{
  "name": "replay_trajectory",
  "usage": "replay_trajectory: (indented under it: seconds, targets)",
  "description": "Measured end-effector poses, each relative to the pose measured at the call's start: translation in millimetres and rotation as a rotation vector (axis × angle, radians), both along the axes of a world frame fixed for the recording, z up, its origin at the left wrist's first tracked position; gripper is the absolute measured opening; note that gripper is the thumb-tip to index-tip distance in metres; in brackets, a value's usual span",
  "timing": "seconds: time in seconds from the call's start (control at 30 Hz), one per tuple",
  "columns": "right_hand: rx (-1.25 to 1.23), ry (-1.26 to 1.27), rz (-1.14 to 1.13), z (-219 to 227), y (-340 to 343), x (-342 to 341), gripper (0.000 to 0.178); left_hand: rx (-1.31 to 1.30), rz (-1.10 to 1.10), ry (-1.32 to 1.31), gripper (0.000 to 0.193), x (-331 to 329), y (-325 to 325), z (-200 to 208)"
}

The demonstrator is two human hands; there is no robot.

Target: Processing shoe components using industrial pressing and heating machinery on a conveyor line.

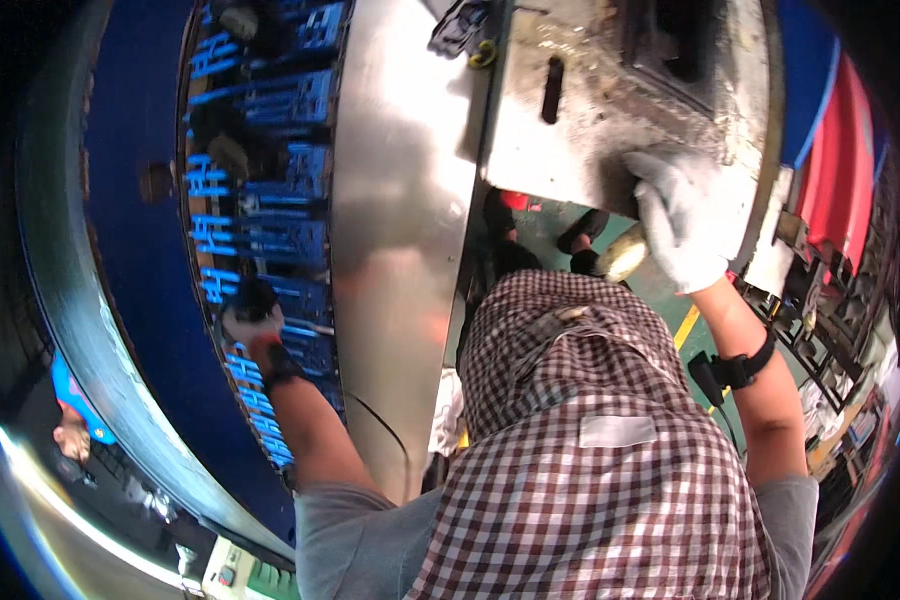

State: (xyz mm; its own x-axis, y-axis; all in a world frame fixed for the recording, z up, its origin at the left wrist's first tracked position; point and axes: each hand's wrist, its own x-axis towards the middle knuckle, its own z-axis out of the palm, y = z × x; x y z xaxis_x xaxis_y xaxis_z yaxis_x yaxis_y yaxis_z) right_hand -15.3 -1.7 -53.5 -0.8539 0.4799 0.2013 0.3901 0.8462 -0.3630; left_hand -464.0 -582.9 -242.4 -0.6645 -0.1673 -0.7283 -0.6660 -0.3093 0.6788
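Observation:
My left hand (253, 318) reaches into a row of blue-lit metal parts (290, 190) on the left. Its fingers are lost in dark shadow there, so whether they grip a part is hidden. A white work glove covers my right hand (685, 215), which rests at the edge of a worn, stained metal table (530, 150). The fingers of that hand lie stretched out over a dark patch, the thumb apart from them, and nothing shows in them. Just below its thumb is a pale yellow rounded object (625, 252) whose kind I cannot make out.
A shiny metal panel (395, 220) runs between the parts and the table. A dark square opening (678, 40) with a raised frame is at the table's far end. Red and blue panels (838, 150) stand at right, above a cluttered rack (830, 330). Another person (75, 410) is at far left.

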Motion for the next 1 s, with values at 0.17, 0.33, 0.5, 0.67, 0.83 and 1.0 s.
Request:
replay_trajectory:
  seconds: [0.17,0.33,0.5,0.67,0.83,1.0]
  targets:
    - [-0.053,0.079,-0.027,-4.9,3.0,5.5,0.022,0.265,0.032,0.156,0.054,149.3,91.8,71.9]
    - [-0.480,0.219,0.210,-4.4,-8.4,-18.4,0.032,0.708,-0.474,0.045,0.094,231.4,193.4,133.3]
    - [-1.157,0.045,0.097,11.5,-32.5,-61.8,0.094,0.888,-0.681,-0.014,0.087,249.8,341.8,148.5]
    - [-1.386,0.844,-0.199,14.4,31.9,-61.1,0.088,0.331,-1.232,0.546,0.071,234.3,465.5,210.9]
    - [-0.397,0.372,-0.693,-12.4,142.4,-59.6,0.098,0.169,-1.057,1.232,0.073,223.7,512.7,289.5]
    - [-0.165,0.024,-0.747,-25.9,163.1,-67.4,0.092,0.258,-0.982,1.526,0.079,218.5,546.7,342.3]
